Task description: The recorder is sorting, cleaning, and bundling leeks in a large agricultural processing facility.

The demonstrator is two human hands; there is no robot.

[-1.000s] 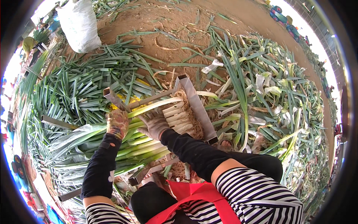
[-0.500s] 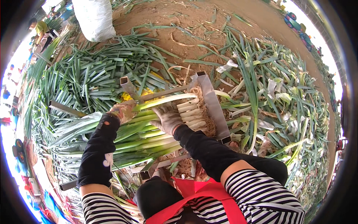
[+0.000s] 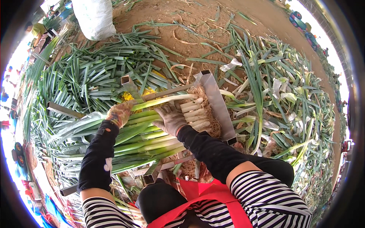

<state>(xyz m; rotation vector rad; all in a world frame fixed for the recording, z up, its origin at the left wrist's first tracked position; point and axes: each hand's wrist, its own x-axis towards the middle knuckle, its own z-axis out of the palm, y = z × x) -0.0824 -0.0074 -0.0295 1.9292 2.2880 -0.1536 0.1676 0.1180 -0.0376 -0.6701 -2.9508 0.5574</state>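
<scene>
A stack of long leeks [image 3: 148, 133] lies across a metal frame [image 3: 129, 85], white root ends pressed against an upright metal plate [image 3: 216, 104]. My left hand [image 3: 119, 114], in a worn glove, rests on the green part of the leeks, holding the top one. My right hand [image 3: 173, 118], also gloved, lies flat with spread fingers on the white stalks close to the hairy roots [image 3: 207, 119]. Black sleeves cover both forearms.
Heaps of cut green leek leaves [image 3: 87, 76] spread to the left and trimmings [image 3: 281, 102] to the right on bare earth. A white sack [image 3: 95, 17] stands at the top left. Metal bars [image 3: 62, 110] jut out on the left.
The view has shifted slightly. Both hands stay on the leek stack, the right hand now pressing nearer the white ends against the plate.
</scene>
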